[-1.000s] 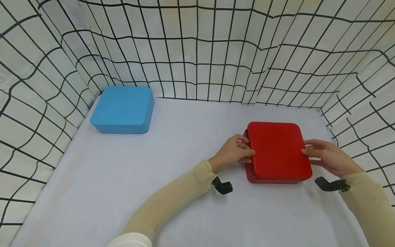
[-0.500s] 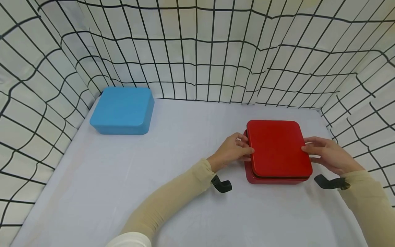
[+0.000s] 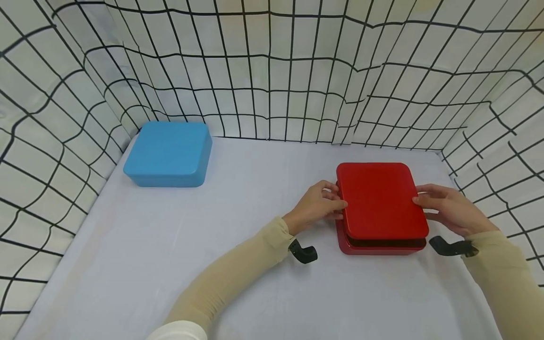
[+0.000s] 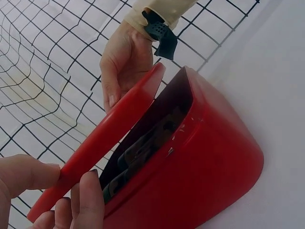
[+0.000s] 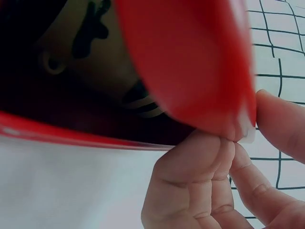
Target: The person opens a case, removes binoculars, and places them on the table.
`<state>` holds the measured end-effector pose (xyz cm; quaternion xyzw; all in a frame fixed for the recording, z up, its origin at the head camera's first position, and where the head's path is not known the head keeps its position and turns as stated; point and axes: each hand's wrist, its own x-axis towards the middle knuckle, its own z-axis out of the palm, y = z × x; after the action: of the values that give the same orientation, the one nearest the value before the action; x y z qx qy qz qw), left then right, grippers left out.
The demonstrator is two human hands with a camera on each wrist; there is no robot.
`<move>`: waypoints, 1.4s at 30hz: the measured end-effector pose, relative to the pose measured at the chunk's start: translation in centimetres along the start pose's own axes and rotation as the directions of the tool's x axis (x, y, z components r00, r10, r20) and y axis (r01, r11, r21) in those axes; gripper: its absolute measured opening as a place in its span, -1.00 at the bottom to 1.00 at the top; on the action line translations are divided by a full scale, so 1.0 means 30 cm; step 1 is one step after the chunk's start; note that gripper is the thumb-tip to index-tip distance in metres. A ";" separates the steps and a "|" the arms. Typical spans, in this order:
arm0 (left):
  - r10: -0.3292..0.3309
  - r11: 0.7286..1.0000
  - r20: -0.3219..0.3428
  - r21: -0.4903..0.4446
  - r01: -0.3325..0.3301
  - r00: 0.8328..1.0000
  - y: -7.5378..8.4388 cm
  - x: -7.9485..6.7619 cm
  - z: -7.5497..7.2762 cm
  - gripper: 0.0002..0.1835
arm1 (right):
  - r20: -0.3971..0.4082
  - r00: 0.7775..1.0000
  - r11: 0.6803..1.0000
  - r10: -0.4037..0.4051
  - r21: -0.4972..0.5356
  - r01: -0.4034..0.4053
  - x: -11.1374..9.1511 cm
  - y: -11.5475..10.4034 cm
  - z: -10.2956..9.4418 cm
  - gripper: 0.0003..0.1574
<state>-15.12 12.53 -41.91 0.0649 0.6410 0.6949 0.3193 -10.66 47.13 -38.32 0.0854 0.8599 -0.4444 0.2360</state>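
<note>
A red tin box (image 3: 382, 248) stands on the right of the white table, its red lid (image 3: 380, 200) raised at the near side so a dark gap shows. My left hand (image 3: 318, 204) pinches the lid's left edge, thumb on top and fingers beneath. At the right edge my right hand (image 3: 450, 208) holds the lid the same way. Through the gap in the left wrist view, dark patterned things (image 4: 147, 143) lie inside the box. The right wrist view shows a tan item with dark patches (image 5: 95, 52) in there, mostly in shadow.
A closed blue box (image 3: 170, 153) sits at the back left of the white table (image 3: 212, 226). White panels with a black wire grid (image 3: 272, 71) enclose the table at the back and both sides.
The lid's near edge has risen off the box and the lid has shifted slightly away and left. Both hands have moved with it. The blue box stays in place.
</note>
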 end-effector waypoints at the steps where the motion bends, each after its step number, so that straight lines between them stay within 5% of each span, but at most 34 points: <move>1: 0.000 1.000 -0.002 0.001 0.000 1.000 0.001 0.001 -0.001 -0.57 | 0.001 1.000 1.000 -0.002 0.002 0.002 0.001 -0.002 -0.001 -0.03; 42: 0.019 1.000 -0.034 -0.007 -0.019 0.999 0.045 0.035 -0.050 -0.58 | -0.006 1.000 0.998 -0.005 0.058 0.006 0.053 -0.064 -0.010 -0.05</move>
<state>-17.19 11.84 -41.23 0.0582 0.6430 0.7014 0.3020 -12.84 46.13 -37.55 0.0912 0.8476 -0.4695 0.2297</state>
